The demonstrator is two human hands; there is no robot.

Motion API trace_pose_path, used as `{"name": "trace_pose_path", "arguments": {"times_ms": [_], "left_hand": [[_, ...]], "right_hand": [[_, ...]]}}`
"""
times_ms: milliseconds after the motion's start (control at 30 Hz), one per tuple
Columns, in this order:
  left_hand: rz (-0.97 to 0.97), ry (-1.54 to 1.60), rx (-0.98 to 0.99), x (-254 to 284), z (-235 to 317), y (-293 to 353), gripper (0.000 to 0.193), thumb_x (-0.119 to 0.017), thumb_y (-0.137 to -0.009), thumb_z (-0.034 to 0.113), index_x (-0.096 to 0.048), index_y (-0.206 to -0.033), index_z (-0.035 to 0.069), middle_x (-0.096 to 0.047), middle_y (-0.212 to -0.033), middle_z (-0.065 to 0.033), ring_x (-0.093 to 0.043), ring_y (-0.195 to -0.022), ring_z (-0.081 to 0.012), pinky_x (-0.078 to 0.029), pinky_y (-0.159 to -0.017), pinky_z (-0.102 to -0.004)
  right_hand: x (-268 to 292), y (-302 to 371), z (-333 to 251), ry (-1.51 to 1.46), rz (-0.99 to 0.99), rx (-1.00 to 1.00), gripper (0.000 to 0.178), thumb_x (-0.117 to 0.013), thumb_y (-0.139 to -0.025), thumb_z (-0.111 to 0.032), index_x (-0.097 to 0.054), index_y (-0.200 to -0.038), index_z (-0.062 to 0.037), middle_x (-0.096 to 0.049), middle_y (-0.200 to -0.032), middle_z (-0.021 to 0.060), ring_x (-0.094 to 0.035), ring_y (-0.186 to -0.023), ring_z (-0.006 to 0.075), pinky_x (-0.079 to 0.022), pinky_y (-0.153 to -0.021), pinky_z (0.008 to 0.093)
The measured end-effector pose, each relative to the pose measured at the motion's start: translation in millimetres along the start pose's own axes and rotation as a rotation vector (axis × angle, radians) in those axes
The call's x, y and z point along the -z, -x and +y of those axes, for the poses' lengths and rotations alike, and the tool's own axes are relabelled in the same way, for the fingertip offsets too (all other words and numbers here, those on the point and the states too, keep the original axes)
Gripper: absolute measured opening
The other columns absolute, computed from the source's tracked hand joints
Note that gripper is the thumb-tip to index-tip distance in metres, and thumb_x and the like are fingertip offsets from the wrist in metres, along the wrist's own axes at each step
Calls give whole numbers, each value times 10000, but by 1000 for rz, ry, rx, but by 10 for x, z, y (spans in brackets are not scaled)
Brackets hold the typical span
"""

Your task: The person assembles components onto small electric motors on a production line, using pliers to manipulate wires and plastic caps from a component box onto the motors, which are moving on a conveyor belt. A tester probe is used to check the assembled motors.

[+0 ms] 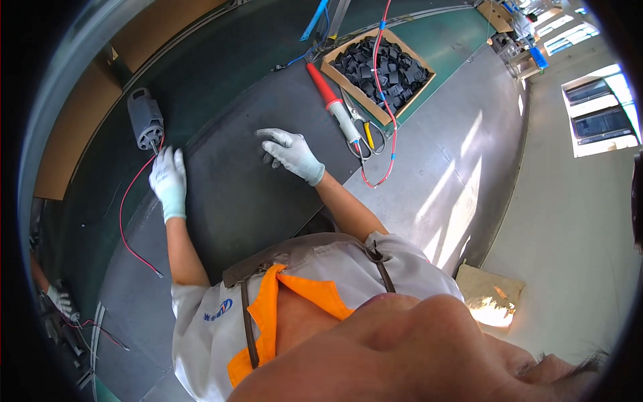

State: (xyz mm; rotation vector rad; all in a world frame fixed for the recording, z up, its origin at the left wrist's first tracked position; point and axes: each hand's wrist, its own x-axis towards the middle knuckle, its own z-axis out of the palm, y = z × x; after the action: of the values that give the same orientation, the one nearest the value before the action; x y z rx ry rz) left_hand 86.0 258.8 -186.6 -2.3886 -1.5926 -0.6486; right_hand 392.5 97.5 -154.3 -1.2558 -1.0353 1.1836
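The dark workbench spreads across the middle, with an open carton of small black pieces at its far right. The grey motor lies at the far left, shaft end toward the person, beyond the left hand. That gloved hand has its fingers extended at the shaft; whether they pinch it, I cannot tell. The gloved right hand hovers over the bench, fingers loosely bent, nothing visible in it. A thin red lead curves left of the left wrist. Good handling probably means supporting the casing, not tugging shaft or lead, and keeping the lead untangled.
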Motion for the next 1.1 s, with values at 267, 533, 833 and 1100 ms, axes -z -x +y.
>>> {"name": "trace_pose_path", "arguments": {"times_ms": [267, 533, 833, 1100], "left_hand": [[104, 133, 133, 419, 469, -153, 327, -584, -995, 294, -687, -1211, 71, -686, -1176, -164, -658, -1058, -347, -523, -928, -432], [208, 452, -236, 25, 1923, -347, 186, -701, -873, 232, -720, -917, 52, -667, -955, -120, -626, -932, -319, -492, -855, -439], [-214, 210, -216, 81, 1979, -714, 242, -706, -862, 335, -695, -963, 116, -639, -1073, -117, -618, -1021, -314, -503, -884, -458], [-252, 167, -202, -186, 1867, -979, 327, -682, -889, 415, -709, -996, 107, -658, -1079, -126, -641, -1038, -321, -524, -881, -469]], "right_hand": [[-295, -395, 211, 559, 225, 315, 290, -617, -951, -215, -680, -1166, -32, -689, -1057, 143, -677, -953, 235, -552, -781, 394], [-570, -815, 644, 1545, 154, 532, 588, -504, -951, -368, -486, -1462, -79, -452, -1496, 204, -376, -1391, 432, -226, -1146, 644], [-523, -917, 677, 1610, 14, 348, 585, -502, -951, -405, -471, -1472, -141, -424, -1526, 184, -319, -1429, 452, -205, -1124, 710], [-619, -965, 246, 1551, 61, 236, 652, -494, -955, -382, -409, -1531, -88, -401, -1554, 212, -270, -1472, 468, -181, -1169, 669]]}}
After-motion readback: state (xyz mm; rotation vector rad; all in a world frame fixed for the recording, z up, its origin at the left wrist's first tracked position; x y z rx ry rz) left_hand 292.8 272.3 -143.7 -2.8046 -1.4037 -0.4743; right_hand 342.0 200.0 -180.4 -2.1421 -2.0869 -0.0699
